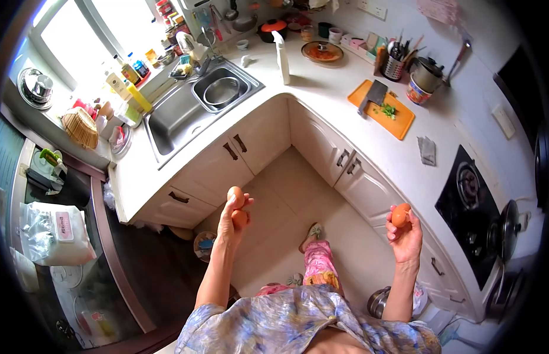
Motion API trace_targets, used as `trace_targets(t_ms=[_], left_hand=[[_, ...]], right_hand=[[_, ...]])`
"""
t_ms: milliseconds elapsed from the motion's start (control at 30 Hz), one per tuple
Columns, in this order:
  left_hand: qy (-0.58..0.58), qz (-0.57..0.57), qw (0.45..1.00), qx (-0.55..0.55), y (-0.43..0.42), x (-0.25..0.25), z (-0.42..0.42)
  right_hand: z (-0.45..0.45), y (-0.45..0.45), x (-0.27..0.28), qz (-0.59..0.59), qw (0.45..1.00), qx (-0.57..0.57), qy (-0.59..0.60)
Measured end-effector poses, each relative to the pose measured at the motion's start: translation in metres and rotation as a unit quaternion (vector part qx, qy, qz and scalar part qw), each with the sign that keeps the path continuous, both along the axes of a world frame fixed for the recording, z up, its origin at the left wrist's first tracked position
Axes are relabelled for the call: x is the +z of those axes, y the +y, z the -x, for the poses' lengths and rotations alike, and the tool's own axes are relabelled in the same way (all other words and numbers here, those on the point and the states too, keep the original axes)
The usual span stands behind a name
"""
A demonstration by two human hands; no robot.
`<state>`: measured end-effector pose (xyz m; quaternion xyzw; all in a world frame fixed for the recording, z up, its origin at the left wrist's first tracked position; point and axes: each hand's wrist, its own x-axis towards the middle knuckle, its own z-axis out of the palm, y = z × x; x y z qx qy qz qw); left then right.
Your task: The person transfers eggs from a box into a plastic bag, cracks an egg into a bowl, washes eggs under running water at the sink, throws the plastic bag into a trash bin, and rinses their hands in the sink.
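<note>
The left hand (226, 220) is grasping two eggs (240, 219); the right hand (408, 238), nearer the surface's front edge (377, 172), is holding one egg (400, 216).

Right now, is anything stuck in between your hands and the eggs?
No, nothing that shows. The left hand holds two eggs, one above the other in the picture, and the right hand holds a single egg. Both hands are bare and grip the shells directly.
</note>
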<state>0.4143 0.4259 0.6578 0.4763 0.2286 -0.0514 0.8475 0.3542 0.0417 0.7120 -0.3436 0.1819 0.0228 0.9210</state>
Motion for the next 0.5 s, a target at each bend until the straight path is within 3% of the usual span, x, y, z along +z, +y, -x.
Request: trace_targets(t_ms=[233, 333, 500], left_hand=[[0.019, 0.035, 0.995, 0.095, 0.008, -0.003, -0.086], [0.038, 0.038, 0.998, 0.034, 0.019, -0.004, -0.113], [0.046, 0.005, 0.994, 0.096, 0.034, -0.003, -0.140]], right_hand=[[-0.100, -0.007, 0.003, 0.004, 0.999, 0.035, 0.012], [-0.141, -0.012, 0.008, 0.001, 0.999, 0.044, 0.017], [-0.193, -0.006, 0.011, -0.003, 0.997, 0.075, 0.016]])
